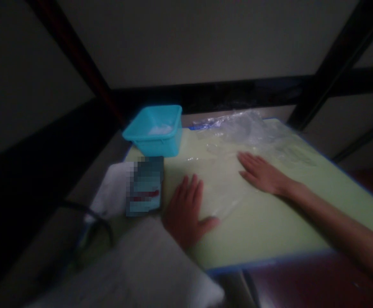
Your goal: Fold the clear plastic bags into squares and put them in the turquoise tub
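Note:
A clear plastic bag (221, 179) lies spread out on a pale yellow-green table (289, 226). My left hand (186, 214) rests palm down near the bag's left edge, fingers stretched and thumb out to the right. On the bag's right side, my right hand (259, 171) lies flat with its fingers pointing left. Neither hand grips anything. Behind them a crumpled heap of clear plastic (247, 128) covers the far part of the table. The picture is dim and somewhat blurred, so the bag's exact outline is hard to make out.
A turquoise plastic basin (160, 143) with something whitish inside stands at the back left. In front of it is a phone-like object (146, 186), partly pixelated, beside a white cloth-like item (114, 188). A dark cable (90, 209) curves at the left. Walls with dark beams rise behind.

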`<state>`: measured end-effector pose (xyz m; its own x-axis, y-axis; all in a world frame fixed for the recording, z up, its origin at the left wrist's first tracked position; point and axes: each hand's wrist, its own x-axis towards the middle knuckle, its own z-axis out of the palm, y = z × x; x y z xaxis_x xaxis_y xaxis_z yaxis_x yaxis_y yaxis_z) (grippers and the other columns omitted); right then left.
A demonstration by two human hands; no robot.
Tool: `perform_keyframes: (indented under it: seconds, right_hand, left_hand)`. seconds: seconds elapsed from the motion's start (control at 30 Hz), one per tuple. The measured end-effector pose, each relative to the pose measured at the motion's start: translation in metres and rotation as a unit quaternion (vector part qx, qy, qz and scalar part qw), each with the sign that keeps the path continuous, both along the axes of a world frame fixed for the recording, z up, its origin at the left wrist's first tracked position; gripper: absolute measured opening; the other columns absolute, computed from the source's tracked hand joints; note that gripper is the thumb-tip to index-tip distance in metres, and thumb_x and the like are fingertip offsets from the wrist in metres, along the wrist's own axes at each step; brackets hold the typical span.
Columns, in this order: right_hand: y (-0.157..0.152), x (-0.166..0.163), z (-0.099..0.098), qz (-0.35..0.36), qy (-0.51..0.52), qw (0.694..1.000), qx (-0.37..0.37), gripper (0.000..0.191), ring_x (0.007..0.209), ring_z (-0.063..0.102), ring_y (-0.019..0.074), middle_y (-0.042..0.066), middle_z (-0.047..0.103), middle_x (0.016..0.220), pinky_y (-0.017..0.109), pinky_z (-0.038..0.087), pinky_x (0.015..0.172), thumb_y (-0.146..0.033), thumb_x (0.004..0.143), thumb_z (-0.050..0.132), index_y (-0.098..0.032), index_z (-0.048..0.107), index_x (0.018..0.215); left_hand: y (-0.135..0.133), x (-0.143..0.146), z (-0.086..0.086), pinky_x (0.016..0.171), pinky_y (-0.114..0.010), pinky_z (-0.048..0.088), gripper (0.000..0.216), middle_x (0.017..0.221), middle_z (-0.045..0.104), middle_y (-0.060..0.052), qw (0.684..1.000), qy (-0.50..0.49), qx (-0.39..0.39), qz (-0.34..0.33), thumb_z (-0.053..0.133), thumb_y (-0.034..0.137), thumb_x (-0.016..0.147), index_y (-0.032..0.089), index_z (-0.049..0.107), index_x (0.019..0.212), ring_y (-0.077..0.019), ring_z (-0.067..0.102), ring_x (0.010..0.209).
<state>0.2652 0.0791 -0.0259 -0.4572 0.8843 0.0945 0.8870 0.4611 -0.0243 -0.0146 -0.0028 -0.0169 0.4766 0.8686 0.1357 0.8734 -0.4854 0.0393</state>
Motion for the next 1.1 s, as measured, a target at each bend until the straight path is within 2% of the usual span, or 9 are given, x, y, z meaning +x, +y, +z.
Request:
perform_keyframes:
  seconds: [0.3, 0.5, 0.7, 0.8, 0.93, 1.03, 1.1]
  right_hand:
    - [-0.001, 0.007, 0.001, -0.008, -0.004, 1.000, 0.002, 0.068, 0.140, 0.020, 0.0250, 0.009, 0.021, 0.153, 0.046, 0.022, 0.113, -0.055, 0.095, 0.013, -0.015, 0.021, 0.148]
    - [-0.001, 0.007, 0.001, -0.004, 0.000, 1.000, 0.005, 0.066, 0.140, 0.021, 0.0257, 0.008, 0.022, 0.153, 0.046, 0.023, 0.112, -0.053, 0.095, 0.016, -0.016, 0.018, 0.149]
    - [-0.001, 0.006, 0.010, -0.013, 0.023, 1.000, -0.003, 0.062, 0.140, 0.020, 0.0269, 0.010, 0.021, 0.153, 0.050, 0.023, 0.111, -0.048, 0.096, 0.018, -0.017, 0.019, 0.149]
    - [-0.009, -0.014, 0.024, -0.005, 0.047, 0.999, 0.004, 0.060, 0.140, 0.018, 0.0280, 0.012, 0.021, 0.153, 0.052, 0.019, 0.112, -0.041, 0.096, 0.019, -0.012, 0.022, 0.148]
    - [-0.031, -0.071, 0.036, 0.102, 0.073, 0.992, 0.000, 0.061, 0.141, 0.019, 0.0268, 0.017, 0.021, 0.152, 0.048, 0.019, 0.113, -0.036, 0.094, 0.026, -0.004, 0.025, 0.146]
    - [-0.048, -0.115, 0.031, 0.179, 0.084, 0.980, -0.004, 0.060, 0.141, 0.019, 0.0272, 0.021, 0.022, 0.151, 0.045, 0.018, 0.114, -0.032, 0.093, 0.029, 0.000, 0.030, 0.143]
    - [-0.053, -0.133, 0.024, 0.213, 0.096, 0.972, -0.020, 0.061, 0.141, 0.018, 0.0279, 0.023, 0.025, 0.150, 0.043, 0.017, 0.115, -0.030, 0.092, 0.032, 0.004, 0.030, 0.142]
  left_hand:
    - [-0.007, -0.008, -0.006, 0.107, -0.052, 0.031, 0.107, 0.149, 0.028, -0.021, 0.999, 0.011, 0.025, 0.034, 0.056, 0.078, 0.062, 0.007, 0.036, 0.139, -0.0410, 0.025, 0.137]
    - [-0.007, -0.011, -0.012, 0.109, -0.050, 0.030, 0.120, 0.147, 0.030, -0.026, 0.998, -0.016, 0.054, 0.036, 0.052, 0.085, 0.057, 0.004, 0.028, 0.142, -0.0391, 0.028, 0.137]
    - [-0.007, -0.011, -0.014, 0.109, -0.049, 0.030, 0.116, 0.147, 0.030, -0.027, 0.998, -0.008, 0.046, 0.038, 0.054, 0.082, 0.059, 0.003, 0.028, 0.140, -0.0372, 0.031, 0.136]
    - [-0.007, -0.010, -0.012, 0.109, -0.050, 0.030, 0.116, 0.146, 0.030, -0.028, 0.998, 0.002, 0.041, 0.042, 0.056, 0.080, 0.059, 0.001, 0.028, 0.139, -0.0373, 0.031, 0.136]
    - [-0.007, -0.008, -0.011, 0.109, -0.051, 0.030, 0.115, 0.146, 0.029, -0.029, 0.999, 0.002, 0.031, 0.043, 0.058, 0.078, 0.059, -0.001, 0.029, 0.138, -0.0385, 0.030, 0.136]
    - [-0.006, -0.008, -0.009, 0.109, -0.050, 0.029, 0.109, 0.145, 0.032, -0.027, 0.999, -0.011, 0.020, 0.039, 0.059, 0.074, 0.061, 0.001, 0.031, 0.137, -0.0380, 0.031, 0.136]
    - [-0.005, -0.007, -0.007, 0.111, -0.049, 0.028, 0.103, 0.144, 0.036, -0.026, 0.999, -0.016, 0.010, 0.041, 0.059, 0.069, 0.063, 0.002, 0.033, 0.137, -0.0366, 0.032, 0.136]
